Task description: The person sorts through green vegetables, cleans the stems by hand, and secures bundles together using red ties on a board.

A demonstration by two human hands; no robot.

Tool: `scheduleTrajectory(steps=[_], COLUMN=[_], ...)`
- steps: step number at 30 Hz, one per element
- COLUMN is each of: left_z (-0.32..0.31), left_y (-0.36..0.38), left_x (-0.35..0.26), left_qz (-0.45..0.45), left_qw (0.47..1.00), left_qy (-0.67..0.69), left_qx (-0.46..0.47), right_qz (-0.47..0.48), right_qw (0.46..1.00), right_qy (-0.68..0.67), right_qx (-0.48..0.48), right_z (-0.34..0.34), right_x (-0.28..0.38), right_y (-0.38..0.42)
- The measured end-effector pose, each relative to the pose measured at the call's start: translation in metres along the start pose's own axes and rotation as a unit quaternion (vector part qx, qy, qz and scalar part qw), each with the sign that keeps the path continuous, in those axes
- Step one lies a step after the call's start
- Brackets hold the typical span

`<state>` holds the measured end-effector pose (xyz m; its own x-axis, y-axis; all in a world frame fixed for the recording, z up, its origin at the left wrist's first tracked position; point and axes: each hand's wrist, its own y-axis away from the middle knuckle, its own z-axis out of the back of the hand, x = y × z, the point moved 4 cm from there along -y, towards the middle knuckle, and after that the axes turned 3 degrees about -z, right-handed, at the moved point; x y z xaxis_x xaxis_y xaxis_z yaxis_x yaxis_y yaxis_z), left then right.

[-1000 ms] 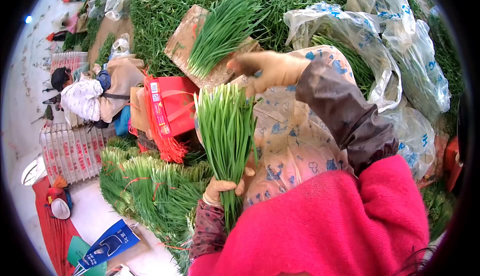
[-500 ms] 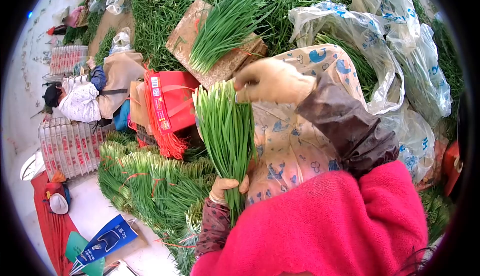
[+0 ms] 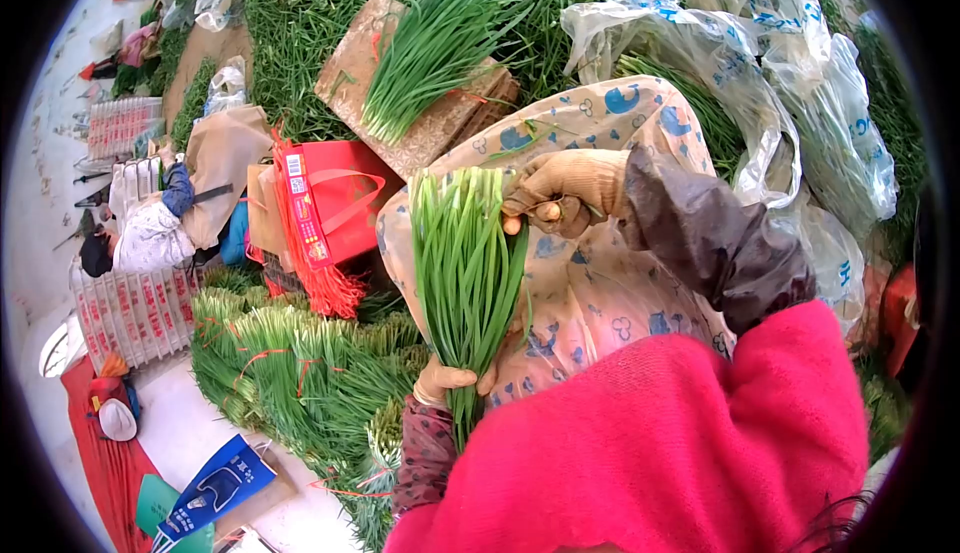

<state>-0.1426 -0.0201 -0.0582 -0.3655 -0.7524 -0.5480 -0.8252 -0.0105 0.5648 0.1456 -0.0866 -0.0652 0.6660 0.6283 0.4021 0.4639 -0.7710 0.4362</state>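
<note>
Closest in, the left hand was closed tight round the base of a bunch of chives, which stood upright over the apron on the person's lap. At the top of the bunch the gloved right hand had its fingers curled in, pinching what looked like a stray blade or two at the tips; exactly what it held I could not tell. To my eye the bunch would be light and limp, the blades soft, easily bruised and apt to slide past one another, so the firm hold belongs low at the stalk end, where the left hand had it, and not up at the floppy tips. Just beyond the lap lay tied bundles in a row on the ground, and a red bag stood behind them. Further off more chives rested on a board, with plastic bags to the right. A second person bent over crates at the far left.
</note>
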Motion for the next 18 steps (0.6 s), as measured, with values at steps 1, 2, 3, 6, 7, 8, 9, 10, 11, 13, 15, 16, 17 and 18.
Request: scheduleTrajectory(steps=[1,2,3,6,7,8,9,10,11,13,15,16,17,18], left_z=[0.000,0.000,0.001,-0.001,-0.002,-0.002,-0.002,-0.001,0.001,0.007,0.009,0.004,0.005,0.006], left_y=[0.001,0.001,0.000,-0.001,-0.002,-0.003,-0.003,-0.003,-0.003,-0.001,-0.002,-0.005,-0.006,-0.007], left_x=[0.000,0.000,0.001,0.005,0.006,0.008,0.009,0.011,0.013,0.016,0.018,0.013,0.010,0.006], left_qz=[0.003,0.007,0.018,0.019,0.019,0.015,0.012,0.008,0.004,-0.006,-0.017,-0.047,-0.051,-0.056], left_qw=[1.000,1.000,1.000,0.999,0.999,1.000,1.000,0.999,0.999,0.998,0.998,0.996,0.994,0.993], left_qy=[0.000,0.002,-0.001,0.005,0.005,0.014,0.024,0.035,0.044,0.062,0.061,0.082,0.092,0.102], left_qx=[0.000,0.003,0.000,-0.027,-0.026,-0.017,-0.008,0.001,0.009,0.023,0.032,-0.004,-0.020,-0.035], right_qz=[-0.018,-0.013,0.009,-0.004,0.034,0.070,0.174,0.281,0.383,0.515,0.546,0.544,0.456,0.395], right_qw=[1.000,0.999,0.999,0.998,0.999,0.994,0.979,0.952,0.912,0.839,0.813,0.823,0.833,0.826], right_qy=[-0.009,0.001,0.008,0.015,-0.029,-0.074,-0.090,-0.118,-0.144,-0.088,-0.179,-0.166,-0.176,-0.022], right_qx=[-0.022,-0.040,-0.042,-0.066,-0.020,0.026,0.050,0.025,0.000,0.151,0.093,0.004,-0.261,-0.402], right_z=[0.001,0.002,0.001,0.001,0.000,-0.003,-0.005,-0.002,0.005,0.040,0.072,0.088,0.105,0.117], right_x=[-0.001,0.003,0.008,0.020,0.028,0.033,0.041,0.052,0.064,0.096,0.112,0.114,0.109,0.098], right_y=[0.005,0.008,0.013,0.025,0.026,0.028,0.045,0.052,0.057,0.070,0.084,0.086,0.083,0.074])
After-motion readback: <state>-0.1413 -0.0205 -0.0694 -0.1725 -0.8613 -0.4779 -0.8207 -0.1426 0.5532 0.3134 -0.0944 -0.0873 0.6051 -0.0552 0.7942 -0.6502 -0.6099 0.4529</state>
